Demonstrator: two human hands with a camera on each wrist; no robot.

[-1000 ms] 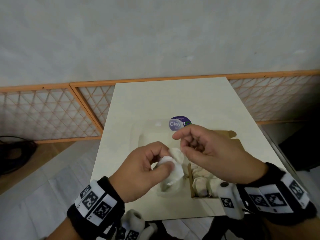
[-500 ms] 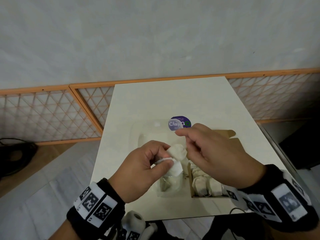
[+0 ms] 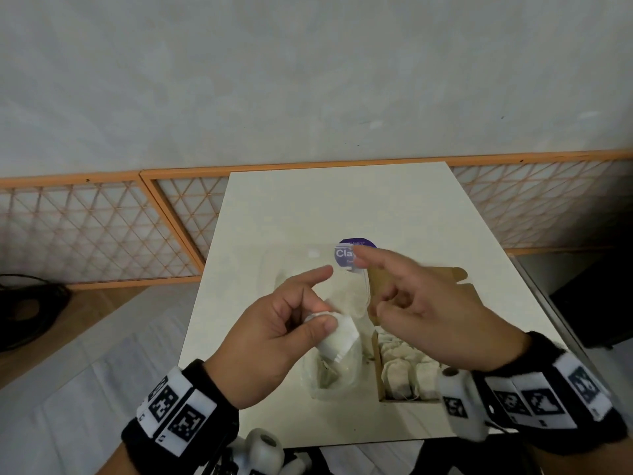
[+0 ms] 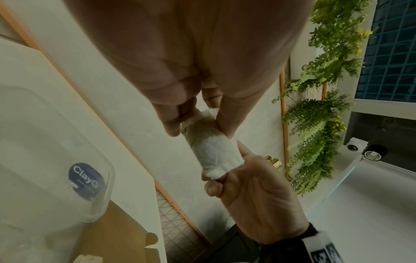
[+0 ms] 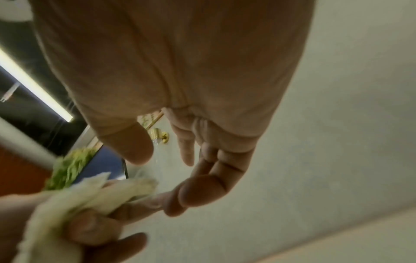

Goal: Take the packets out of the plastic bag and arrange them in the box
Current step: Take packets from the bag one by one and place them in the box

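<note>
Your right hand (image 3: 421, 313) has just let go, fingers spread, leaving the packet (image 3: 337, 337) pinched in your left hand (image 3: 274, 334), ready for the box (image 3: 382, 382).

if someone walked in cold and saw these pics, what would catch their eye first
Most likely the two hands raised above the table's middle: the left hand pinches a white packet, while the right hand hovers beside it with fingers spread. Next, the purple sticker on the clear plastic bag, and the cardboard box of packets at the near right.

White packet (image 3: 337, 339) above clear bag (image 3: 342, 378).
</note>
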